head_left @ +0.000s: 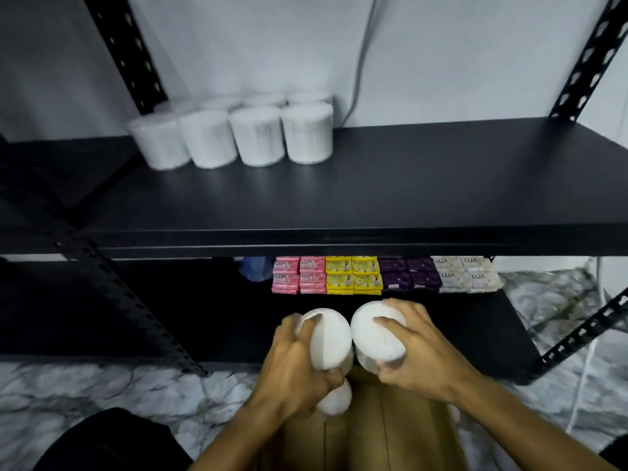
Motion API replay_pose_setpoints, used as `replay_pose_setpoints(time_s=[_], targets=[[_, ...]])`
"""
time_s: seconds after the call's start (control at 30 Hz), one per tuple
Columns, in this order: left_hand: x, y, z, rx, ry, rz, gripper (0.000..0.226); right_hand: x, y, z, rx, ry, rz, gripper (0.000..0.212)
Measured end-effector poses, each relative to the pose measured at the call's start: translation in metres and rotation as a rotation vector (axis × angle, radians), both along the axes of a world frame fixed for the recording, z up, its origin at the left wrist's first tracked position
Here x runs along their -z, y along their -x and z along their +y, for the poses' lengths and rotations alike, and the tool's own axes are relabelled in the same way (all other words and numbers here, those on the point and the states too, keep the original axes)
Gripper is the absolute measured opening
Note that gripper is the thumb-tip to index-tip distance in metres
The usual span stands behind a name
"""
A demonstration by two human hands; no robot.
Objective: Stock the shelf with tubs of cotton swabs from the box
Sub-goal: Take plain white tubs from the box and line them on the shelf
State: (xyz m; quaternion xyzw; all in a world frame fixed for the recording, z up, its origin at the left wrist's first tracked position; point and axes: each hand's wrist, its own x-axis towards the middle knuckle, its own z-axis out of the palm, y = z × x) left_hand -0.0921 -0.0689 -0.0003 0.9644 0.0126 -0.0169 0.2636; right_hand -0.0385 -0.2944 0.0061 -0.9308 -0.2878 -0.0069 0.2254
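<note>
head view, person facing a black metal shelf (373, 198). the left hand (295, 365) held two white tubs of cotton swabs, one above the other: the upper tub (331, 338) with fingers curled over its top rim, the lower tub (336, 401) pinned under the thumb side of the palm. the right hand (418, 355) held a third tub (375, 334), its grip closed around the sides with the thumb under the near edge. the two upper tubs sat just beside each other, over the open brown box (367, 436) on the marbled floor (102, 385). on the upper shelf, at rear left, stood a cluster of tubs (234, 134) in two rows. on the lower shelf lay stacked soap bars (384, 275) in pink, yellow, purple and white wrappers.
</note>
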Motion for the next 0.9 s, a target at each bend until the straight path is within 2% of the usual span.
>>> replay_pose_setpoints(time_s=[0.2,0.43,0.67,0.9], targets=[[-0.081,0.016,0.034,-0.048,0.03,-0.139,0.104,-0.065,0.006,0.031,-0.021,-0.122,-0.103,0.067],[-0.156,0.031,0.059,-0.056,0.063,-0.303,0.085,-0.139,0.02,0.053,-0.037,-0.262,-0.189,0.071],[-0.217,0.013,0.072,-0.091,0.026,-0.451,0.086,-0.205,0.008,0.067,-0.02,-0.312,-0.263,0.047],[-0.25,-0.03,0.084,-0.117,0.011,-0.428,0.075,-0.233,-0.036,0.09,0.018,-0.312,-0.239,0.067]])
